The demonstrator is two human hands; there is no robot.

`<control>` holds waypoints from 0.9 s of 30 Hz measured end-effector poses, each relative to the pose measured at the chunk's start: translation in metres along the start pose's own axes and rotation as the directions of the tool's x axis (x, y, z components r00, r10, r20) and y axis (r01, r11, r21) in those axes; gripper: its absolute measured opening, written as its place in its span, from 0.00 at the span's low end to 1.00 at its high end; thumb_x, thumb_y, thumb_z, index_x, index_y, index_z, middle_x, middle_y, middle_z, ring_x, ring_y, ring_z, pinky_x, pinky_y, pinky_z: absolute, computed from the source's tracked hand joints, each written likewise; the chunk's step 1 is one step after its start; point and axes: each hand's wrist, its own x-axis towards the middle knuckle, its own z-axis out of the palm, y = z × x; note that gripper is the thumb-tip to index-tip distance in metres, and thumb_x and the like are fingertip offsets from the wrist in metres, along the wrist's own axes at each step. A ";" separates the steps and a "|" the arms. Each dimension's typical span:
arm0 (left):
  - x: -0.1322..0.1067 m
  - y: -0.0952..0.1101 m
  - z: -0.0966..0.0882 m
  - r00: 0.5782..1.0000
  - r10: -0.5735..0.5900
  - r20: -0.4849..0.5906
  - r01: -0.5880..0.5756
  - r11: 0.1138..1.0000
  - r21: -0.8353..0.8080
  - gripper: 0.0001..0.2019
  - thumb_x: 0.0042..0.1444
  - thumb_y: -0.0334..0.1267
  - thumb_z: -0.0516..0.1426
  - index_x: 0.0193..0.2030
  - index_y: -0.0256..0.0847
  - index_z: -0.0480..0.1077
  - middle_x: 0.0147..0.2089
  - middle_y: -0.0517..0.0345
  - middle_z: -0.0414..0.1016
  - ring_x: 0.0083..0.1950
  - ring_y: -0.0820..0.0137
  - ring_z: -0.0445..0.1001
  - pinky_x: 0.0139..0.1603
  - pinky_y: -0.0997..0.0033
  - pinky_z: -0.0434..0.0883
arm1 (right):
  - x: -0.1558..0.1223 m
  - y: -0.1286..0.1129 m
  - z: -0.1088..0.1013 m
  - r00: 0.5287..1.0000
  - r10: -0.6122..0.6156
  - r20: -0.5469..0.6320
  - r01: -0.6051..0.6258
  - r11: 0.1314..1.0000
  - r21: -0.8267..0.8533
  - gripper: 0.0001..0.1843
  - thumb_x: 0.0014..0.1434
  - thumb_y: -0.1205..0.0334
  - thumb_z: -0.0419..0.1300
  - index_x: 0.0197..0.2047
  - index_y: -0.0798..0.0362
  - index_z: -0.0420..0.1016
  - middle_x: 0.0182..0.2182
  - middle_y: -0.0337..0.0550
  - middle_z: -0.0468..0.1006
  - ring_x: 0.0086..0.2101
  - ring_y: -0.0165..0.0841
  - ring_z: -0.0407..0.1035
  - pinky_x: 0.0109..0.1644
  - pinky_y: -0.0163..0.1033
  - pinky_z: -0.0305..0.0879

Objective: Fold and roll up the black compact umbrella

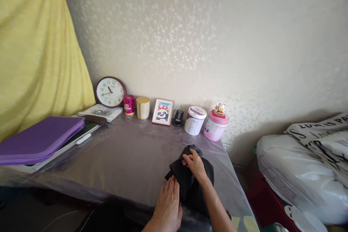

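Observation:
A bunched piece of thin black fabric (205,172) lies near the table's front right; its exact kind I cannot make out. My right hand (195,164) is over its upper part, with curled fingers gripping the material. Lower down, my left hand (169,196) rests against the near left side of the fabric. Its fingers are stretched out and lie flat, side by side. Part of the fabric is hidden behind my right forearm.
Along the wall stand a clock (111,92), a pink can (129,105), a yellow-lidded can (143,108), a panda picture (162,112), a black device (178,118) and two tubs (194,121). A purple folder (43,139) lies left; a white bag (296,166) sits right.

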 end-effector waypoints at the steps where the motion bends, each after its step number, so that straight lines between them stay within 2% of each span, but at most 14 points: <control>1: -0.001 0.000 -0.002 1.000 -0.010 0.007 0.010 1.000 0.005 0.33 0.51 0.35 0.48 0.65 0.29 0.47 0.67 0.42 0.48 0.67 0.57 0.49 0.65 0.57 0.51 | -0.001 -0.001 0.000 1.000 -0.014 0.016 0.015 1.000 -0.017 0.27 0.56 0.53 0.52 0.55 0.59 0.58 0.26 0.39 0.79 0.28 0.33 0.73 0.32 0.36 0.66; 4: -0.004 0.000 -0.009 1.000 -0.011 -0.018 0.012 1.000 0.011 0.31 0.52 0.36 0.48 0.63 0.28 0.50 0.65 0.40 0.52 0.65 0.57 0.53 0.64 0.58 0.53 | -0.004 -0.008 -0.001 0.996 -0.072 0.053 0.076 0.994 -0.076 0.22 0.57 0.54 0.51 0.52 0.57 0.62 0.29 0.39 0.80 0.30 0.31 0.74 0.36 0.36 0.65; 6: -0.005 -0.001 -0.017 0.999 -0.011 -0.048 0.012 1.000 0.020 0.30 0.52 0.36 0.49 0.62 0.28 0.52 0.62 0.39 0.57 0.62 0.58 0.59 0.61 0.59 0.58 | -0.008 -0.014 -0.003 0.990 -0.113 0.083 0.122 0.985 -0.120 0.18 0.57 0.55 0.50 0.49 0.55 0.65 0.29 0.39 0.81 0.30 0.31 0.74 0.37 0.36 0.64; 9: -0.006 0.001 -0.031 0.987 -0.001 -0.161 0.004 1.000 0.022 0.22 0.54 0.36 0.48 0.56 0.33 0.59 0.54 0.43 0.66 0.54 0.61 0.67 0.54 0.60 0.65 | -0.014 -0.020 -0.004 0.982 -0.146 0.116 0.165 0.971 -0.174 0.14 0.57 0.59 0.50 0.45 0.52 0.68 0.30 0.38 0.81 0.32 0.31 0.74 0.37 0.35 0.64; 12: -0.003 0.012 -0.043 0.953 0.083 -0.293 -0.080 0.997 0.023 0.13 0.57 0.34 0.44 0.46 0.37 0.64 0.47 0.48 0.68 0.49 0.63 0.69 0.51 0.59 0.67 | -0.019 -0.023 -0.003 0.974 -0.186 0.126 0.211 0.951 -0.224 0.13 0.57 0.62 0.48 0.43 0.50 0.70 0.32 0.37 0.81 0.35 0.31 0.74 0.39 0.34 0.63; 14: 0.001 0.020 -0.044 0.932 0.171 -0.320 -0.171 0.985 0.028 0.11 0.57 0.32 0.44 0.43 0.39 0.64 0.46 0.51 0.67 0.48 0.64 0.68 0.51 0.58 0.67 | -0.021 -0.024 -0.002 0.966 -0.214 0.143 0.244 0.938 -0.246 0.14 0.57 0.64 0.48 0.43 0.49 0.72 0.32 0.36 0.81 0.37 0.31 0.73 0.41 0.34 0.62; 17: 0.007 0.025 -0.033 0.910 0.253 -0.327 -0.243 0.967 0.071 0.12 0.55 0.31 0.46 0.45 0.39 0.65 0.51 0.50 0.66 0.53 0.62 0.66 0.55 0.55 0.65 | -0.023 -0.024 -0.002 0.957 -0.236 0.170 0.274 0.928 -0.252 0.14 0.58 0.65 0.48 0.43 0.48 0.72 0.33 0.35 0.81 0.37 0.31 0.73 0.42 0.34 0.63; 22: 0.015 0.014 -0.005 0.905 0.272 -0.327 -0.218 0.957 0.190 0.22 0.56 0.32 0.47 0.59 0.36 0.56 0.61 0.44 0.60 0.61 0.58 0.60 0.58 0.53 0.63 | -0.033 -0.020 -0.004 0.921 -0.342 0.184 0.381 0.889 -0.255 0.13 0.60 0.63 0.50 0.43 0.47 0.74 0.33 0.36 0.80 0.37 0.31 0.71 0.43 0.35 0.64; 24: 0.016 0.009 0.004 0.907 0.270 -0.323 -0.207 0.954 0.217 0.24 0.56 0.33 0.47 0.61 0.36 0.54 0.62 0.44 0.59 0.62 0.59 0.59 0.58 0.54 0.63 | -0.040 -0.017 -0.007 0.893 -0.417 0.171 0.449 0.860 -0.245 0.13 0.61 0.62 0.50 0.42 0.46 0.74 0.34 0.37 0.80 0.37 0.31 0.70 0.44 0.36 0.65; 27: 0.017 0.005 0.014 0.917 0.251 -0.310 -0.183 0.955 0.234 0.26 0.56 0.32 0.47 0.62 0.36 0.52 0.63 0.44 0.57 0.64 0.59 0.57 0.59 0.55 0.63 | -0.049 -0.010 -0.011 0.816 -0.559 0.148 0.578 0.787 -0.216 0.14 0.63 0.63 0.48 0.44 0.47 0.74 0.38 0.39 0.79 0.40 0.31 0.69 0.46 0.37 0.66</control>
